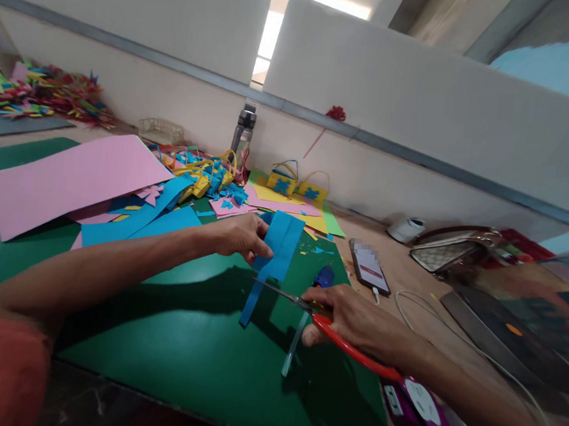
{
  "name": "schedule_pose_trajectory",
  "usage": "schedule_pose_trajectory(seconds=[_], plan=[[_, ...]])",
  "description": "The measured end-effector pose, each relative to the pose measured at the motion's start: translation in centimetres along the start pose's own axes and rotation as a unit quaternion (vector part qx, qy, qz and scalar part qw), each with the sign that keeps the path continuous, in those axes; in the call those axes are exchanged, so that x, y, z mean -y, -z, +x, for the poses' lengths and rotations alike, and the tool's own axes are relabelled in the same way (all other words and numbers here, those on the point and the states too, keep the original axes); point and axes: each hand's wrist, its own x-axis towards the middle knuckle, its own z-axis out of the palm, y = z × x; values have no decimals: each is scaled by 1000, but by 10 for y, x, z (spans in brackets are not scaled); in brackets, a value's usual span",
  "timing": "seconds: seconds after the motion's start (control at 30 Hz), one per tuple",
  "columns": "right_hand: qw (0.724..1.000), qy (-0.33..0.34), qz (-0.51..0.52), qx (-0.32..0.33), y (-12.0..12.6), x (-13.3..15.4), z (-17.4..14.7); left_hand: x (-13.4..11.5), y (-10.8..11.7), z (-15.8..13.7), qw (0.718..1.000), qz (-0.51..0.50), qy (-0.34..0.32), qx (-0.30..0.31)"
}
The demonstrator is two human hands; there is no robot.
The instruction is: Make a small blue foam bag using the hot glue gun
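Note:
Pinched in my left hand (246, 236) is a folded piece of blue paper (285, 242), held up above the green mat (165, 354). From its lower edge a narrow blue strip (251, 305) hangs down; I cannot tell whether it is still joined. My right hand (350, 316) grips scissors (352, 349) with red handles. Their blades point left and reach the strip just under the folded piece. Behind the right hand lies a blue glue gun (323, 276), with a clear glue stick (295, 345) showing below the scissors, partly hidden.
Pink sheets (80, 177) and blue sheets (165, 223) lie on the left. Small yellow bags (281, 183), a bottle (243, 131) and a heap of paper pieces (213, 174) stand at the back. A phone (369, 267), cable (425, 306) and handbag (452, 249) are on the right.

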Motion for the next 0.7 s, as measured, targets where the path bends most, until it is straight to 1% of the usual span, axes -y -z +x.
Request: schedule_pose_trajectory(seconds=[0.17, 0.27, 0.3, 0.37, 0.43, 0.47, 0.5, 0.57, 0.63, 0.7], plan=[[1000, 5, -1, -8, 0, 1, 2, 2, 0, 3, 1000, -12, -5, -21], [1000, 2, -16, -16, -1, -1, 3, -4, 6, 2, 999, -22, -16, -38], [999, -7, -19, -27, -1, -3, 4, -8, 10, 1, 998, -28, -24, -46], [996, -42, -19, -73, 1, -9, 10, -18, 18, -3, 996, -46, -45, -64], [986, -86, -26, -143, 5, -16, 21, -28, 26, -8, 986, -102, -85, -100], [980, -102, -47, -166, 7, -19, 28, -32, 28, -10, 981, -122, -97, -114], [976, -104, -76, -178, 9, -20, 36, -35, 28, -11, 977, -140, -102, -126], [971, -105, -95, -190, 11, -21, 56, -36, 24, -13, 969, -176, -101, -141], [967, -99, -116, -203, 9, -17, 76, -31, 15, -15, 962, -211, -88, -150], [963, -99, -135, -212, 5, -12, 96, -24, 6, -18, 962, -216, -80, -149]])
